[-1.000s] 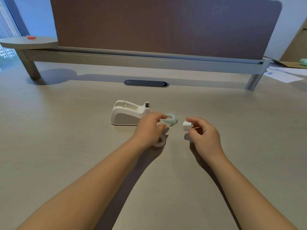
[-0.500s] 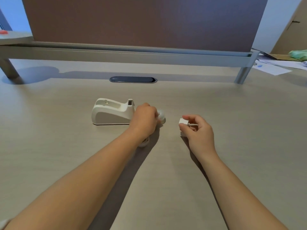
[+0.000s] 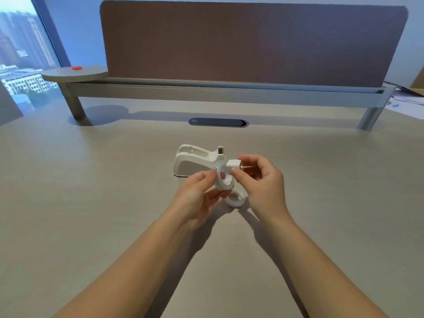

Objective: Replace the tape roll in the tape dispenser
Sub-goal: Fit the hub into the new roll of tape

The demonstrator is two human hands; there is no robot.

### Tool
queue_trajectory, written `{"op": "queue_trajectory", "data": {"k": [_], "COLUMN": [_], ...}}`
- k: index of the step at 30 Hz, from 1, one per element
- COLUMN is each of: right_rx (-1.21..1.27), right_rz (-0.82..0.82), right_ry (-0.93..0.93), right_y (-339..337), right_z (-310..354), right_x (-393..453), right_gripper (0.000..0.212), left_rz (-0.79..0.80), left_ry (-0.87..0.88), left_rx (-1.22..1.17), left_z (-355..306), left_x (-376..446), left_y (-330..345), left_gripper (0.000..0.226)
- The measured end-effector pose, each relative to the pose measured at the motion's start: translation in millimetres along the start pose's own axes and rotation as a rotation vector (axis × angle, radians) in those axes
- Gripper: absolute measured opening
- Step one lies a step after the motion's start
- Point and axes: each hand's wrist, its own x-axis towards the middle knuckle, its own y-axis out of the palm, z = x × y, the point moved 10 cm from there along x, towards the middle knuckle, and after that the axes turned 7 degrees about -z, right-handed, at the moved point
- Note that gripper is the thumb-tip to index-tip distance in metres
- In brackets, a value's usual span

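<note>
Frame centre: left hand (image 3: 197, 191) had lifted new tape roll (image 3: 223, 180); right hand (image 3: 261, 180) fingers pinching spindle (image 3: 232, 163), now aligned for insertion.

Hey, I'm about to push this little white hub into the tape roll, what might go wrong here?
1. The right hand pinches the hub by fingertips only; it may slip and drop on the desk.
2. The left hand holds the tape roll tilted, so the hub might jam crooked.
3. A second ring lies right below; easy to mix up or knock.
</note>
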Motion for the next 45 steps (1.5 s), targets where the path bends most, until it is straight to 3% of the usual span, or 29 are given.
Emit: {"op": "queue_trajectory", "data": {"k": [8, 15, 21, 25, 30, 32, 35, 39, 45], "right_rx": [-0.125, -0.227, -0.333, -0.396, -0.413, -0.315, -0.056, 0.040, 0.176], "right_rz": [0.036, 0.043, 0.068, 0.079, 0.043, 0.045, 0.066, 0.230, 0.321], "right_ry": [-0.091, -0.176, -0.241, -0.298, -0.355, -0.296, -0.065, 0.185, 0.333], "right_y": [25.5, 29.5, 32.7, 34.7, 34.2, 30.4, 24.6, 34.8, 40.4], "right_z": [-2.2, 7.5, 14.3, 19.8, 25.8, 24.1, 10.3, -15.8, -29.1], "right_x": [-4.7, -6.6, -9.6, -11.7, -13.2, -9.4, -0.9, -1.1, -4.5], "right_gripper": [0.011, 0.021, 0.023, 0.023, 0.028, 0.024, 0.014, 0.016, 0.005], "left_rz": [0.036, 0.066, 0.033, 0.041, 0.102, 0.139, 0.183, 0.207, 0.118], "left_ry": [-0.044, -0.048, 0.046, 0.105, 0.089, 0.046, -0.012, -0.032, -0.013], "left_rx": [-0.205, -0.171, -0.093, -0.079, -0.102, -0.128, -0.126, -0.065, -0.014], "left_z": [-2.3, -4.8, -8.2, -12.7, -15.7, -15.9, -15.0, -13.2, -10.8], "left_x": [-5.0, -6.7, -3.4, -4.5, -8.4, -10.8, -12.8, -14.3, -6.6], "left_y": [-9.8, -13.9, -22.8, -22.8, -15.5, -11.7, -7.1, -4.5, -14.6], "left_gripper": [0.024, 0.019, 0.008, 0.034, 0.033, 0.032, 0.036, 0.026, 0.046]}}
